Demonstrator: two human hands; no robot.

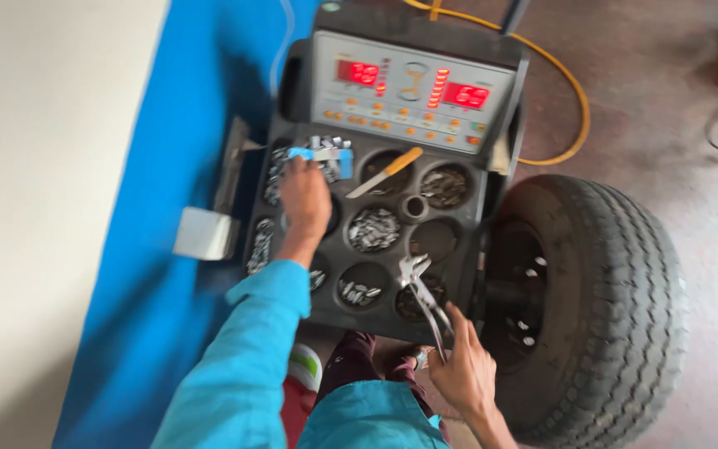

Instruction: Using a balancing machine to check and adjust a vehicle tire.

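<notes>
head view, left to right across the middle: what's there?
White wall → blue panel → grey box → left hand on the black compartment tray → right hand holding pliers → tyre.

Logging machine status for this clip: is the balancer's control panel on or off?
On. The control panel shows two lit red displays and rows of lit red indicators, above the tray where the left hand reaches.

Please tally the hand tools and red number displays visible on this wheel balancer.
Metal pliers, in the right hand: 1
Yellow-handled scraper: 1
Red number displays: 2
Total: 4
</notes>
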